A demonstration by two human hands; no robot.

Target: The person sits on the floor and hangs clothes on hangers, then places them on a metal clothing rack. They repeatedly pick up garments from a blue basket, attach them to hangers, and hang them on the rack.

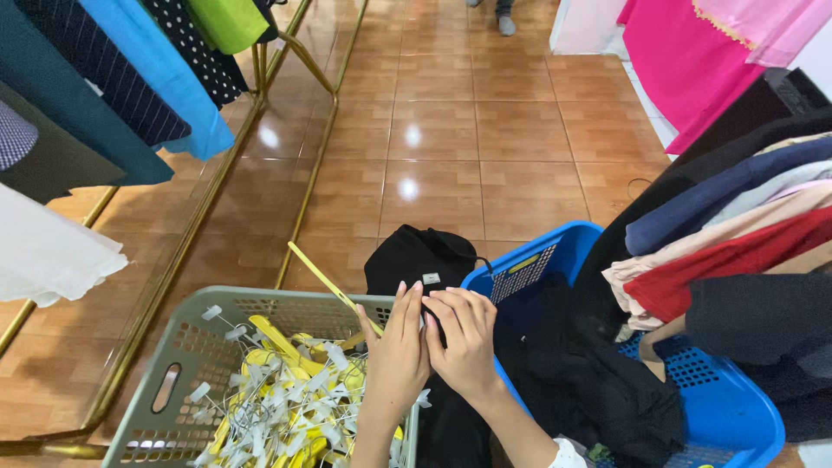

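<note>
Both hands meet on the black garment [422, 260] draped between grey basket [178, 342] and blue basket [737, 416] — left hand [397, 355] and right hand [465, 340] pinching its fabric together, the cloth running straight ahead, equally near each.

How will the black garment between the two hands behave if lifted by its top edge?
The black fabric garment will probably hang limp: it drapes and folds softly between the left hand and right hand. It looks light. It may snag on the yellow hangers in the grey basket.
</note>
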